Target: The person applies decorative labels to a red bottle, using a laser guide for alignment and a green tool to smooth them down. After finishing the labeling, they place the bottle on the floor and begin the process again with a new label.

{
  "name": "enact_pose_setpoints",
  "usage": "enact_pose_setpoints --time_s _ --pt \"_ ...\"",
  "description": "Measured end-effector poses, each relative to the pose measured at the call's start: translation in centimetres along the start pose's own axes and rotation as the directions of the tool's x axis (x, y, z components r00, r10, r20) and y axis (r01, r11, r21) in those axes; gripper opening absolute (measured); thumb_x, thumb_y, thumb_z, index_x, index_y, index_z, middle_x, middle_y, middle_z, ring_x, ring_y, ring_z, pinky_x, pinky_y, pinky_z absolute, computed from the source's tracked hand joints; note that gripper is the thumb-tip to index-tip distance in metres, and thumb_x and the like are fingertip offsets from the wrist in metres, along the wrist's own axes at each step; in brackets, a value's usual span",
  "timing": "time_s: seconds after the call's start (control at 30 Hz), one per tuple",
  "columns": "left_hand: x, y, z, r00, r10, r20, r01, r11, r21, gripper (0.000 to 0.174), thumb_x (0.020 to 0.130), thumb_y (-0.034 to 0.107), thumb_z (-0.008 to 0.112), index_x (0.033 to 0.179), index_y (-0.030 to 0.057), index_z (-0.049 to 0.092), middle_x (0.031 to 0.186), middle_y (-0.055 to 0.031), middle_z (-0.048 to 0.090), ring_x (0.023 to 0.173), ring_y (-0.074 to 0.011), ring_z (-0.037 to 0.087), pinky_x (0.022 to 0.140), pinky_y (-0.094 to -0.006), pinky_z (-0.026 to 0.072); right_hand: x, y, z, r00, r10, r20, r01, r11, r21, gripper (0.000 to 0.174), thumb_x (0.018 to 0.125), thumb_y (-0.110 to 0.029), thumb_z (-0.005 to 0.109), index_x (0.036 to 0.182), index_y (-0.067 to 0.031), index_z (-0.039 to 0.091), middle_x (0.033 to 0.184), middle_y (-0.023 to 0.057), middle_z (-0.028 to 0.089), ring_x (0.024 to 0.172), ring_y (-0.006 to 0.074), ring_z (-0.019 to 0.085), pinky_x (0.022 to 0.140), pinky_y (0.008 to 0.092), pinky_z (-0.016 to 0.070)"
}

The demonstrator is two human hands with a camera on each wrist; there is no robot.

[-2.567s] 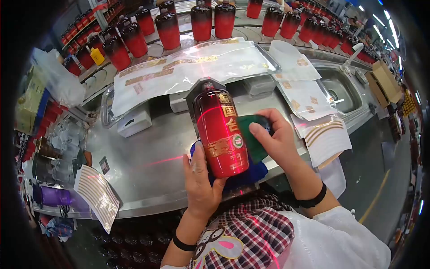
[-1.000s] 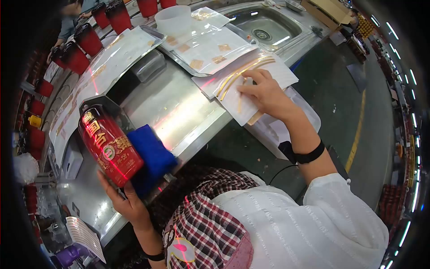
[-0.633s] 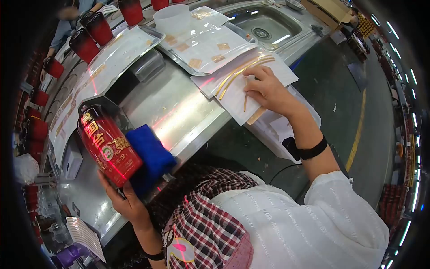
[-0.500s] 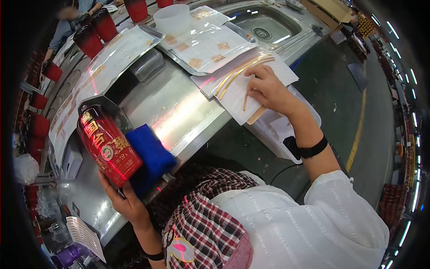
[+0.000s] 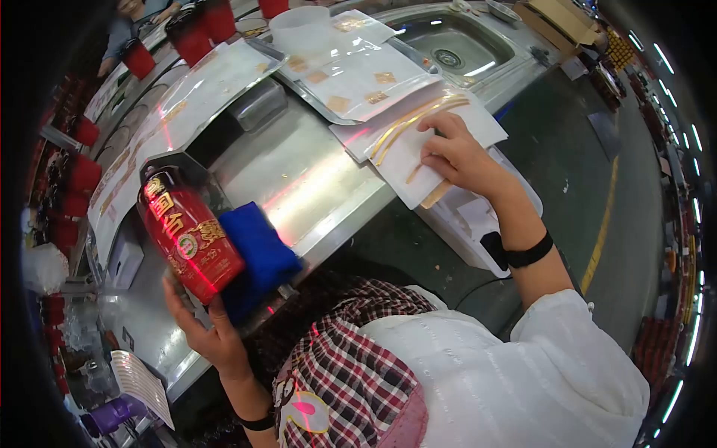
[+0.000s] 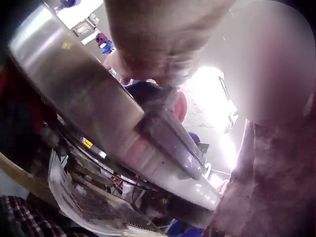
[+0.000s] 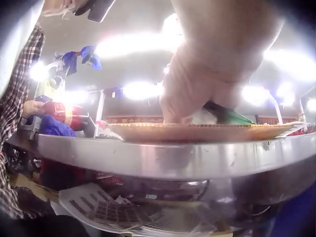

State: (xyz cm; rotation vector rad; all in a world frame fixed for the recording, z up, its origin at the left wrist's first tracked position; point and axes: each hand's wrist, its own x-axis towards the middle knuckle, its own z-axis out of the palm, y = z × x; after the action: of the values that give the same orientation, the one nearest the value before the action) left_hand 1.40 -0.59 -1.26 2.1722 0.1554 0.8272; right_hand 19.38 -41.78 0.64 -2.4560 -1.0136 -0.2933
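Observation:
The red bottle lies tilted in a dark holder, gold characters facing up. Round its lower end are the fingers and thumb of my left hand. Over a white sheet with curved gold strips, my right hand has bent fingers; a short gold strip shows beside the fingertips, and whether they pinch it I cannot tell. In the right wrist view, a green piece sits under the right hand. The left wrist view does not show the left fingertips clearly.
A blue cloth lies beside the bottle. Behind are a tray with gold decals, a translucent tub and a sink. A white bin stands below the table edge. Red bottles line the far left.
Since the earliest frame, my right hand has left the bottle for the gold-strip sheet, and the bottle has turned in its holder. Lately both hands have barely moved; the view has shifted slightly.

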Motion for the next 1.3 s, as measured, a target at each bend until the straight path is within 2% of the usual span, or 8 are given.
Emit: enact_pose_setpoints --time_s 0.1,0.23,0.33,0.43,0.57,0.6,0.73,1.3 --pt "0.6 0.6 -1.5 0.961 0.263 0.090 -0.272 0.820 0.503 0.059 0.096 0.021 0.060 0.145 -0.0025 0.037 0.145 -0.0180 0.047 0.133 -0.0318 0.046 0.116 -0.0470 0.0229 0.0 -0.2 0.1 0.999 0.049 -0.015 -0.049 0.999 0.024 0.007 0.085 -0.006 0.065 0.087 -0.0034 0.058 0.125 0.0146 0.050 0.120 0.0345 0.045 0.105 0.0413 0.0346" --pt "0.8 1.3 -1.1 0.937 0.320 0.141 -0.343 0.766 0.544 0.059 0.095 0.026 0.060 0.141 -0.0045 0.042 0.144 -0.0192 0.048 0.134 -0.0354 0.045 0.116 -0.0554 0.0189 1.8 -3.7 -0.1 0.988 0.114 -0.107 -0.110 0.993 0.041 0.006 0.084 -0.002 0.063 0.084 -0.0011 0.057 0.119 0.0168 0.052 0.118 0.0349 0.046 0.103 0.0416 0.0354" --pt "0.1 0.7 -0.3 0.947 0.313 0.068 -0.308 0.833 0.460 0.062 0.094 0.030 0.060 0.141 -0.0057 0.041 0.144 -0.0204 0.047 0.134 -0.0384 0.043 0.116 -0.0559 0.0198 3.8 -7.3 0.2 0.990 0.124 -0.063 -0.112 0.979 0.170 0.007 0.081 0.001 0.064 0.083 -0.0012 0.057 0.118 0.0175 0.052 0.117 0.0353 0.045 0.102 0.0430 0.0348" --pt "0.0 1.4 -0.4 0.974 0.225 0.038 -0.222 0.898 0.380 0.068 0.093 0.040 0.061 0.141 -0.0039 0.043 0.140 -0.0184 0.051 0.133 -0.0407 0.043 0.113 -0.0585 0.0208 6.6 -11.8 1.1 0.997 -0.057 -0.051 0.067 0.970 0.232 0.008 0.083 0.000 0.064 0.085 -0.0027 0.057 0.123 0.0150 0.049 0.120 0.0331 0.045 0.104 0.0421 0.0342" --pt "0.8 4.5 -1.8 0.981 0.172 0.085 -0.169 0.985 -0.041 0.071 0.091 0.043 0.065 0.140 -0.0039 0.044 0.140 -0.0240 0.049 0.136 -0.0471 0.034 0.114 -0.0544 0.0209 10.2 -18.3 2.3 0.952 -0.299 -0.070 0.305 0.901 0.307 0.015 0.075 -0.001 0.071 0.083 -0.0050 0.059 0.120 0.0159 0.050 0.116 0.0388 0.047 0.097 0.0458 0.0406" --pt "1.1 5.7 -1.6 0.995 0.093 0.048 -0.081 0.974 -0.213 0.050 0.092 0.037 0.065 0.126 0.0004 0.058 0.141 -0.0269 0.047 0.138 -0.0465 0.030 0.114 -0.0520 0.0217 10.6 -19.6 2.8 0.943 -0.327 -0.067 0.330 0.886 0.325 0.016 0.075 -0.002 0.071 0.084 -0.0055 0.059 0.120 0.0154 0.050 0.116 0.0392 0.047 0.097 0.0465 0.0410" --pt "1.6 5.2 -1.7 0.994 0.102 0.048 -0.098 0.992 -0.083 0.018 0.093 0.021 0.064 0.085 0.0051 0.064 0.141 -0.0286 0.047 0.136 -0.0428 0.032 0.111 -0.0504 0.0246 11.6 -22.3 4.2 0.916 -0.398 -0.055 0.389 0.844 0.369 0.020 0.076 -0.005 0.072 0.089 -0.0075 0.057 0.121 0.0138 0.050 0.117 0.0407 0.046 0.097 0.0488 0.0420" --pt "1.0 3.2 -2.5 0.996 0.083 -0.029 -0.080 0.994 0.074 0.026 0.096 0.027 0.061 0.085 0.0035 0.061 0.132 -0.0269 0.053 0.126 -0.0421 0.038 0.107 -0.0523 0.0278 11.8 -23.4 6.6 0.950 -0.309 0.052 0.233 0.808 0.542 0.016 0.081 -0.011 0.074 0.089 -0.0062 0.061 0.122 0.0169 0.048 0.115 0.0370 0.046 0.098 0.0453 0.0386"
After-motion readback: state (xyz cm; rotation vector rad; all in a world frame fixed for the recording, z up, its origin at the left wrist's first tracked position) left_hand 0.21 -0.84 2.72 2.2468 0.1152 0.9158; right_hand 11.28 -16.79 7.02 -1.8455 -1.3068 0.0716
